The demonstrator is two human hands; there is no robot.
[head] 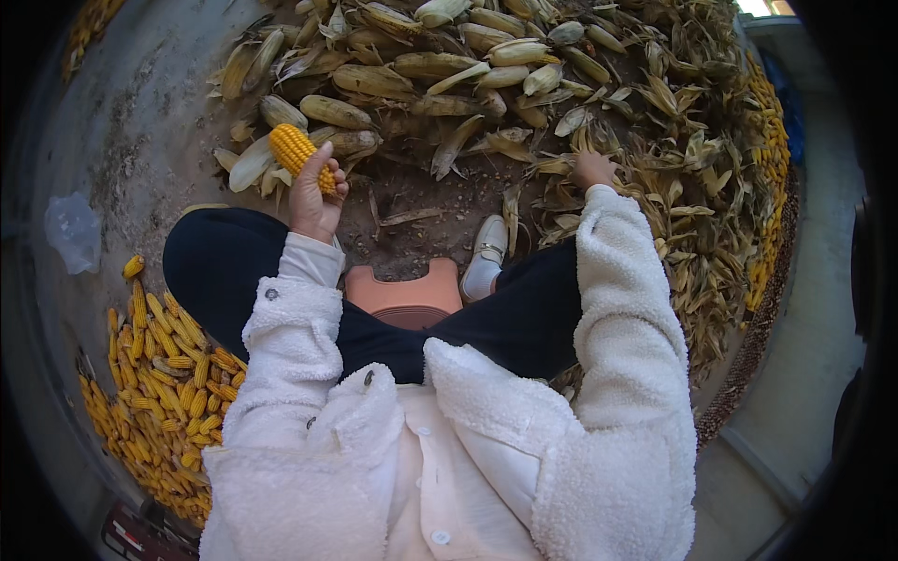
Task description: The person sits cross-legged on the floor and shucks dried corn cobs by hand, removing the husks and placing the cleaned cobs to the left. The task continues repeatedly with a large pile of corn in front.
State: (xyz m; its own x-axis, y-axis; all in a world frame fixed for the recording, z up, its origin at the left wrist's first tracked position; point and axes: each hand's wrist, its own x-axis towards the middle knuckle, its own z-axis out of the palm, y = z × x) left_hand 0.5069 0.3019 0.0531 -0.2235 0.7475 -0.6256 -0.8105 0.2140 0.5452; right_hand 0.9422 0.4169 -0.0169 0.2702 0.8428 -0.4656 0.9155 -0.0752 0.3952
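My left hand (318, 200) is wrapped around a husked ear of yellow corn (289, 147), which tilts up to the left above my knee. Over the edge of the loose dry husks (673, 193) is my right hand (593, 170). Its fingers point away from me among the husks, and whether they grip any is hidden. Beyond both hands lies a heap of unhusked corn ears (428, 66) in pale, dry husks. One opened husk (251, 165) rests on the ground just left of my left hand.
Between my legs is an orange plastic stool (403, 291). A pile of husked corn ears (168, 386) spreads at lower left, near a clear plastic bag (73, 235). More husked corn (770, 161) lines the right side by a pale wall (828, 280). Red machinery (140, 536) stands at bottom left.
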